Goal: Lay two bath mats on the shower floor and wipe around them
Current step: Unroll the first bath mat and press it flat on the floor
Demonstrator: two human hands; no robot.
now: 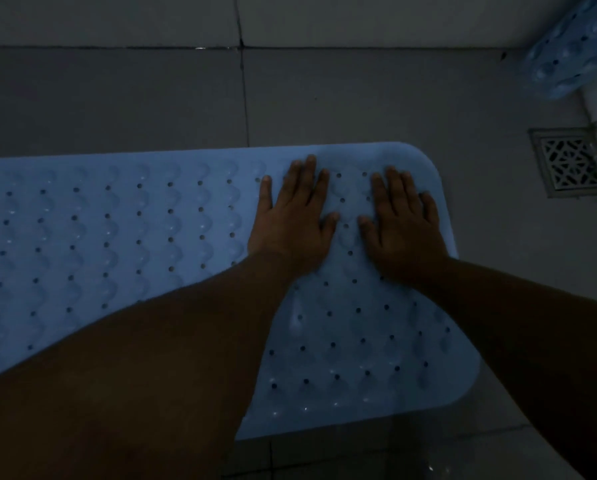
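Observation:
A light blue bath mat [117, 244] with rows of small holes lies flat on the grey tiled shower floor [117, 98], stretching from the left edge to right of centre. My left hand [293, 216] presses flat on the mat near its far right end, fingers straight and spread. Beside it, my right hand [402, 220] also presses flat on the mat, close to the rounded far right corner. A second blue mat [564, 46] is bunched up at the top right corner, partly out of view.
A square metal floor drain [572, 162] with a patterned grate sits in the floor to the right of the mat. Behind the mat the tiled wall [117, 19] rises at the top. Light is dim.

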